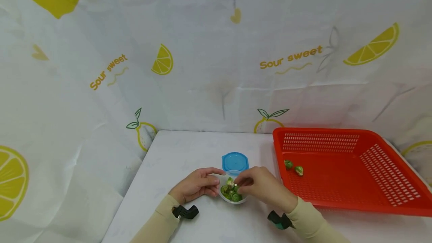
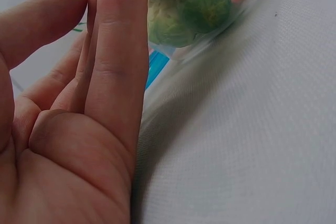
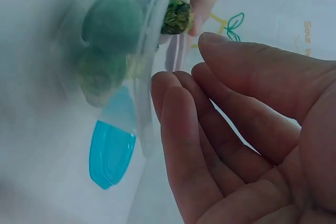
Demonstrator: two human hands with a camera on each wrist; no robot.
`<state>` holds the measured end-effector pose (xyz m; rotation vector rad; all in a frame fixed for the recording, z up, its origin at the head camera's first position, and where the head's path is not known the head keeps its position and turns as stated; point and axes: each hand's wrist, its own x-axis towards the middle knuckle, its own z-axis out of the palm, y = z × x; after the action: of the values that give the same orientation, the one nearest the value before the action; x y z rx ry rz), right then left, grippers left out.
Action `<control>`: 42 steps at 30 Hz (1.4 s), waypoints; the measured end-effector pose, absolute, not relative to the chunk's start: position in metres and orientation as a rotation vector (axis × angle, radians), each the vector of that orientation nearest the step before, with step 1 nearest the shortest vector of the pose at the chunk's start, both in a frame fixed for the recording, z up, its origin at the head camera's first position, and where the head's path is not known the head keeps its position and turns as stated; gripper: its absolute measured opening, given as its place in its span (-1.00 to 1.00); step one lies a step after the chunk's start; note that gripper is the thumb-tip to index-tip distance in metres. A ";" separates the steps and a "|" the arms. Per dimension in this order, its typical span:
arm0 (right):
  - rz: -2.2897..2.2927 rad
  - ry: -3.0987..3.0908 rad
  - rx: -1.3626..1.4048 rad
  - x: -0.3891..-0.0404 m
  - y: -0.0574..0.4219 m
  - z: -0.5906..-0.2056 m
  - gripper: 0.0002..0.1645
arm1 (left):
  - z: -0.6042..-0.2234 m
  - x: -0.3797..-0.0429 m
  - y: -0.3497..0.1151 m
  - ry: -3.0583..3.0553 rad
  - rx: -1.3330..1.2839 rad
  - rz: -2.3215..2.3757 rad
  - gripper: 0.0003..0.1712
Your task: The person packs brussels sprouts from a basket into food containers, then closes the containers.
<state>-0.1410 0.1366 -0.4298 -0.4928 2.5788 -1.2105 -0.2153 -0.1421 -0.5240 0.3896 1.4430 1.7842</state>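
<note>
A clear plastic bowl (image 1: 221, 195) holds several green Brussels sprouts (image 1: 236, 197). My left hand (image 1: 199, 185) grips the bowl at its left side, with the thumb at the rim and the index finger reaching along the back. Over the bowl's right edge hovers my right hand (image 1: 264, 186), its fingers loosely bent. In the right wrist view a gap shows between that thumb and the fingertips (image 3: 178, 108), with nothing in it. One sprout (image 3: 177, 17) shows above the rim there. Just behind the bowl lies a blue lid (image 1: 235, 161).
To the right stands a large red plastic basket (image 1: 337, 194) with slotted walls. Two more sprouts (image 1: 299, 170) lie near its left wall. White cloth with lemon prints (image 1: 209, 66) hangs behind and to the left of the white table (image 1: 182, 149).
</note>
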 end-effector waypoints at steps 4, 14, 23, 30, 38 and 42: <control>-1.181 2.585 -0.523 -0.139 0.149 -0.418 -0.80 | -0.524 -0.215 -0.143 1.460 0.378 1.783 -0.40; -1.154 2.649 -0.454 -0.144 0.216 -0.380 -0.77 | -0.523 -0.214 -0.143 1.458 0.403 1.787 -0.38; -1.066 2.662 -0.352 -0.173 0.300 -0.383 -0.65 | -0.524 -0.214 -0.143 1.451 0.393 1.784 -0.36; -1.006 2.593 -0.276 -0.190 0.337 -0.406 -0.55 | -0.524 -0.214 -0.144 1.446 0.381 1.792 -0.37; -1.028 2.502 -0.253 -0.205 0.348 -0.422 -0.52 | -0.524 -0.213 -0.143 1.450 0.370 1.795 -0.40; -1.025 2.486 -0.271 -0.209 0.351 -0.429 -0.54 | -0.525 -0.214 -0.143 1.446 0.367 1.795 -0.40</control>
<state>-0.2090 0.3507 -0.4289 -0.2708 2.4855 -1.0247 -0.2143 -0.1429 -0.5253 0.3673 1.4455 1.7947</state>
